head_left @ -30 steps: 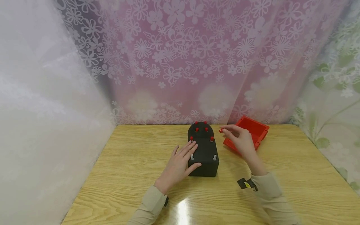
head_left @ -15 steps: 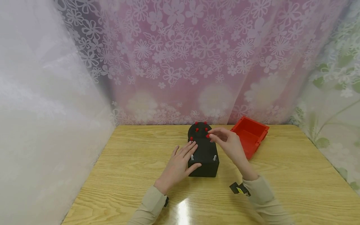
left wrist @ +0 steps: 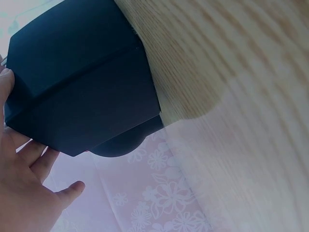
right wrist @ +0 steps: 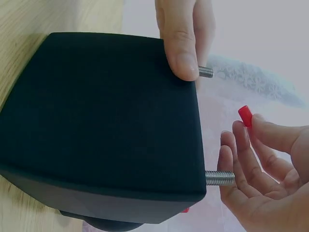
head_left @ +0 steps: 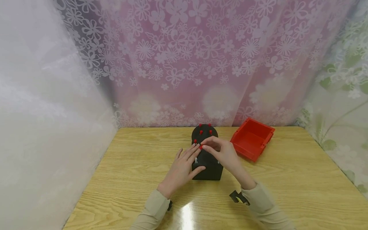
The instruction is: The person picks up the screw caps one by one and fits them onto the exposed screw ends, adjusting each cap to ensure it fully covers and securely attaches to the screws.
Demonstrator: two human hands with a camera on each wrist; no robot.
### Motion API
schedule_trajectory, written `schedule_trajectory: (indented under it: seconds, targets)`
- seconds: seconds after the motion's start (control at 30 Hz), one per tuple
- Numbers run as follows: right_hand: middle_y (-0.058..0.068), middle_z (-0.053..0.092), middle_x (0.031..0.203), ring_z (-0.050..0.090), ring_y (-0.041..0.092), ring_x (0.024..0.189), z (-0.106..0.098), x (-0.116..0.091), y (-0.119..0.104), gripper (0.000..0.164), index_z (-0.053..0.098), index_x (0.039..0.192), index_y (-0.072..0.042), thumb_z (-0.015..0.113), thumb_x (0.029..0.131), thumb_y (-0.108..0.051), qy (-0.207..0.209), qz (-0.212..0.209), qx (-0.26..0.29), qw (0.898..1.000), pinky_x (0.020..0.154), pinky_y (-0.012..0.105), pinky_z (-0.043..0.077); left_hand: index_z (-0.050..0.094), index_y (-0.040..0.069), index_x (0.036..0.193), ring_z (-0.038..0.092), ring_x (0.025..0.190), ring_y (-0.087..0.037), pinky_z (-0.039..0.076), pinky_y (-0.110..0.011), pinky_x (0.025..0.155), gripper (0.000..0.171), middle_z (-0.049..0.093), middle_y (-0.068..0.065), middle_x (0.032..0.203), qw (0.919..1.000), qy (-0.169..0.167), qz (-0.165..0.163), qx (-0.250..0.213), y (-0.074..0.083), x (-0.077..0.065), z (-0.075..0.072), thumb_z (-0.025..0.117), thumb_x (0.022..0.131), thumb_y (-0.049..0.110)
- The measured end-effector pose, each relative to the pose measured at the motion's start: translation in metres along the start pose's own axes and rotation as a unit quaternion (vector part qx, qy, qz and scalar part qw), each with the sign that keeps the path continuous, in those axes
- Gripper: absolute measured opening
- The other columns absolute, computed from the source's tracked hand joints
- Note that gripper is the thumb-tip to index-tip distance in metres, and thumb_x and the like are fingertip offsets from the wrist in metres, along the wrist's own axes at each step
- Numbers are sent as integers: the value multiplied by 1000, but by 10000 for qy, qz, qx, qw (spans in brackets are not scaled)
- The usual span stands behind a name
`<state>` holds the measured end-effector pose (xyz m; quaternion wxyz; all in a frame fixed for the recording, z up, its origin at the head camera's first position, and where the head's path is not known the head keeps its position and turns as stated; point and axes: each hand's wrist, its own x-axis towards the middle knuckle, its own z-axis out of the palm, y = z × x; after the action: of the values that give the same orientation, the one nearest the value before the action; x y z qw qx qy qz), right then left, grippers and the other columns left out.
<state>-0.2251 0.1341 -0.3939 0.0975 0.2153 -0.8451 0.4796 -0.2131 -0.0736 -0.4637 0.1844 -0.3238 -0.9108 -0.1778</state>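
Observation:
A black stepped block (head_left: 208, 174) with a rounded back stands on the table, with several red caps on its back part and bare metal threaded studs near the front. My left hand (head_left: 182, 169) rests on its left side, fingers spread over the top and thumb at the front edge. Between thumb and fingertips my right hand (head_left: 225, 155) pinches a small red cap (right wrist: 245, 116), held above the block close to the left fingertips. In the right wrist view the cap is apart from the threaded stud (right wrist: 219, 178) below it. My right hand hides part of the block's right side.
An open red bin (head_left: 254, 140) sits right of the block, tilted in its placing on the wooden table (head_left: 129, 159). A floral curtain (head_left: 178, 64) hangs behind the table's back edge.
My right hand has moved left with the red cap, from in front of the red bin to over the block. The left hand and the block stay put.

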Motion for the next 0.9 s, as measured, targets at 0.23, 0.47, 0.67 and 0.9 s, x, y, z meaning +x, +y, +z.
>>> schedule_trajectory:
  seconds: [0.23, 0.47, 0.67, 0.9]
  targets:
    - [2, 77, 101, 74, 17, 85, 6, -1, 0, 18, 76, 108, -10, 76, 92, -16, -395, -352, -202, 9984, 80, 36, 62, 42, 13, 156, 31, 151, -19, 27, -58, 120, 70, 35, -1, 163, 10000, 59, 53, 33, -1, 0, 1, 58, 100, 52]
    - [-1, 76, 99, 73, 16, 85, 10, -3, -2, 15, 78, 104, -13, 78, 89, -14, -591, -646, -738, 9934, 80, 37, 62, 35, 15, 159, 32, 151, -19, 26, -58, 121, 74, 37, -2, 162, 10000, 87, 35, 1, -2, 0, 2, 60, 99, 51]
    - [-2, 76, 97, 72, 14, 81, 14, -4, -3, 17, 78, 104, -13, 80, 87, -14, -564, -843, -1088, 9889, 77, 35, 61, 33, 18, 160, 31, 151, -18, 26, -57, 121, 75, 37, -1, 162, 10000, 12, -13, -35, -2, 0, 1, 60, 99, 51]
    - [-3, 76, 96, 72, 13, 82, 16, -5, -5, 16, 77, 101, -14, 81, 86, -13, -613, -885, -1179, 9872, 76, 38, 61, 35, 17, 160, 30, 151, -19, 25, -58, 121, 74, 36, -2, 162, 10000, -10, -2, -59, -1, 0, 0, 60, 99, 51]
